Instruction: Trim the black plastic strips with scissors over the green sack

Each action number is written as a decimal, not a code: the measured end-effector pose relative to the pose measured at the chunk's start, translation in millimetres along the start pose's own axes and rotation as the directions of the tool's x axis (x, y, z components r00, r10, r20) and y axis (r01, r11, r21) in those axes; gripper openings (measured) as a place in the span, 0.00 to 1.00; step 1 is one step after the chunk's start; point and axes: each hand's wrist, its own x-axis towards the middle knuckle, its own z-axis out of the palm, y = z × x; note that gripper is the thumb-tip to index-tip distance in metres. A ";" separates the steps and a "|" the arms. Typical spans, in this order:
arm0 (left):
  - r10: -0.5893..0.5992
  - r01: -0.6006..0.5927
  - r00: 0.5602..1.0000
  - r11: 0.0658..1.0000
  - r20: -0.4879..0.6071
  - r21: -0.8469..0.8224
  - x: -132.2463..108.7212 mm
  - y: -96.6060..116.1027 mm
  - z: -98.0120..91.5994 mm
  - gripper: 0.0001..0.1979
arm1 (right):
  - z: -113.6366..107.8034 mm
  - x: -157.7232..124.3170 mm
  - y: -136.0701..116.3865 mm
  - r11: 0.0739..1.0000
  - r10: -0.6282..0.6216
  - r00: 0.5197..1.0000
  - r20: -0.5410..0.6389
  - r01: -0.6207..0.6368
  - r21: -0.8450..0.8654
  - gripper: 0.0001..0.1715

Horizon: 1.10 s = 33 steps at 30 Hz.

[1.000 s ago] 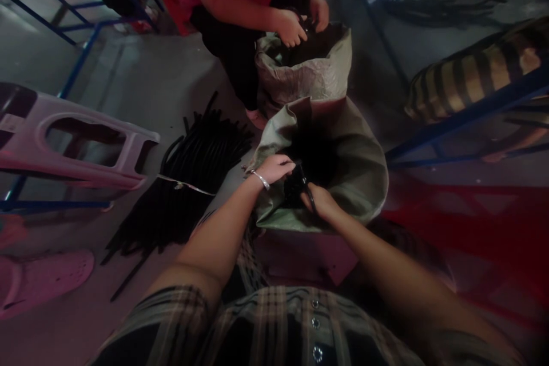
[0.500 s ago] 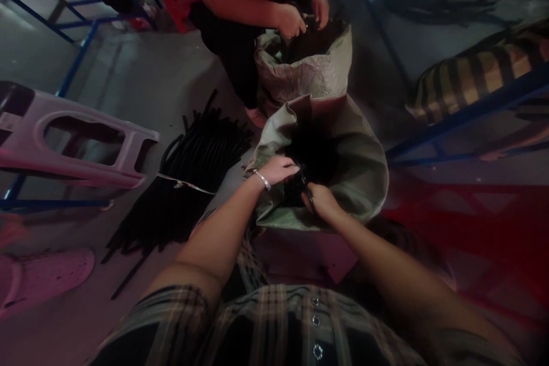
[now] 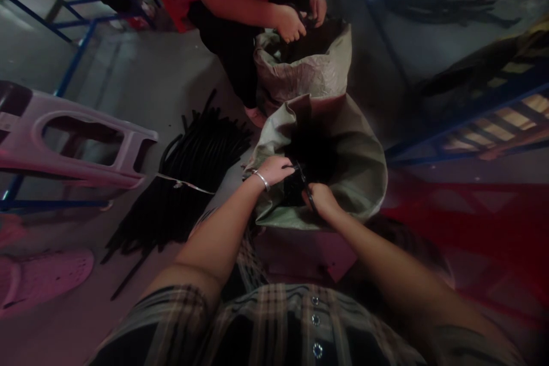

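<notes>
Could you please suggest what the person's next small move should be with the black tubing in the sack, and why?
I would suggest gently drawing the black tubing up from the woven sack with the right hand, steadying it with the left hand. The right hand's fingers appear curled around it, and the dark mass below looks densely packed, so a slow pull seems less likely to snag.
</notes>
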 end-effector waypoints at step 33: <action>-0.026 0.055 0.995 0.953 0.099 -0.297 -4.0 4.5 0.3 0.18 | 0.4 2.9 2.9 0.993 -0.061 0.996 0.061 0.067 -0.101 0.13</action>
